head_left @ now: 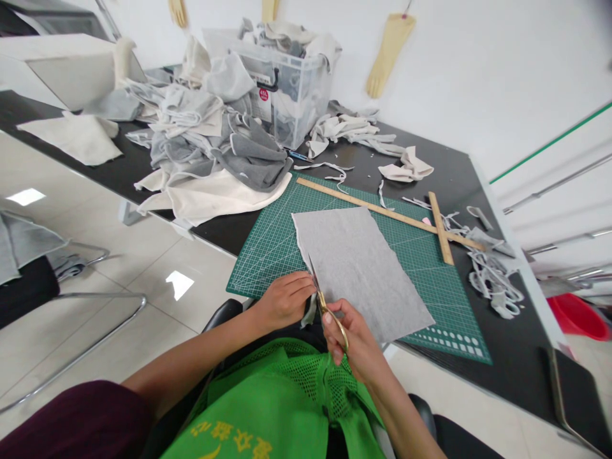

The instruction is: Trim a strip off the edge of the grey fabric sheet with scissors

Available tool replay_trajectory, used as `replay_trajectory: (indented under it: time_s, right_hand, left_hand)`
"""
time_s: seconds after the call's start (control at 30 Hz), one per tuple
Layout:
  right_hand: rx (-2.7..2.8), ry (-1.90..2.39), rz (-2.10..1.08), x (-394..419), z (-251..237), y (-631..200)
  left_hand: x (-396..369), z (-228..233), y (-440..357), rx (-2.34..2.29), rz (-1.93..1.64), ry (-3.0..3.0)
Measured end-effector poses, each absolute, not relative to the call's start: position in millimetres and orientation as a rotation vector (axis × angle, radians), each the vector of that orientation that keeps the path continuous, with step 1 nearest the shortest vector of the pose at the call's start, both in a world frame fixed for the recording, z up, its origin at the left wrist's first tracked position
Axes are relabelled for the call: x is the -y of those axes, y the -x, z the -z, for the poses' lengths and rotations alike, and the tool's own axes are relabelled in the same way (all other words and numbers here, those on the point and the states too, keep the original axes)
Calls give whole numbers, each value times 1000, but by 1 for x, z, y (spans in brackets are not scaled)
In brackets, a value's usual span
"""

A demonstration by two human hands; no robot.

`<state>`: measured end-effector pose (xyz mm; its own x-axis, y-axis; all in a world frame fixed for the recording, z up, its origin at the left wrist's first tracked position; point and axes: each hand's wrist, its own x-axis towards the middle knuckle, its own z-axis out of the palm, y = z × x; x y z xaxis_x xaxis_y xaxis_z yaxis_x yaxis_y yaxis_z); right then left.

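Closest to me: green mesh vest (pixel 287 401) at the bottom of the view, both forearms coming up over it.

Right hand (pixel 356 344) is closed through the loops of gold-handled scissors (pixel 329 312); the blades point up and away into the near-left edge of the grey cloth (pixel 358 274). I can't tell how far apart the blades are, they're thin and partly behind the cloth edge.

Left hand (pixel 287 298) is just beside the scissors on the left, fingers curled and pinched on the cloth edge, with a narrow strip (pixel 310 311) hanging below the fingers.

The grey cloth lies flat on the green cutting mat (pixel 268 248), near corner overhanging the table edge toward me. The mat sits on the black table (pixel 516 357).

Beyond the cloth: a long wooden ruler (pixel 382 210) runs diagonally across the far side of the mat, a shorter wooden ruler (pixel 440 228) crosses it near its right end. Right of those, a tangle of grey offcuts (pixel 492 280).

Further left, a big pile of grey and cream fabric (pixel 210 153), touching the mat's far-left corner. Behind it a clear plastic bin (pixel 291 83) stuffed with more fabric. Loose cream scraps (pixel 354 131) to the right of the bin.

On the white wall at the back, a tan glove (pixel 389 54) hangs. Far right, low, a red bucket (pixel 578 315).
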<state>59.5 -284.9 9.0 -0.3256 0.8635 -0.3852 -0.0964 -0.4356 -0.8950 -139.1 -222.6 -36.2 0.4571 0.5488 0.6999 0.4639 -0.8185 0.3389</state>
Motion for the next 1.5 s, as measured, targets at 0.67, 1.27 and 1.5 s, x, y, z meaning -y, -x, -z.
replay_trajectory:
  time_s: [0.67,1.27,1.5]
  right_hand:
    - [914,1215,-1933,280,-16,-57]
    - [998,1218,-1899,284,-14,-60]
    - [1052,1216,-1898,289,-11,-66]
  left_hand:
    - [223,36,137,-895,-1407,-2603]
    - [218,35,135,-1323,-1355,-2385]
    - [217,35,137,-1326,-1260,-2426]
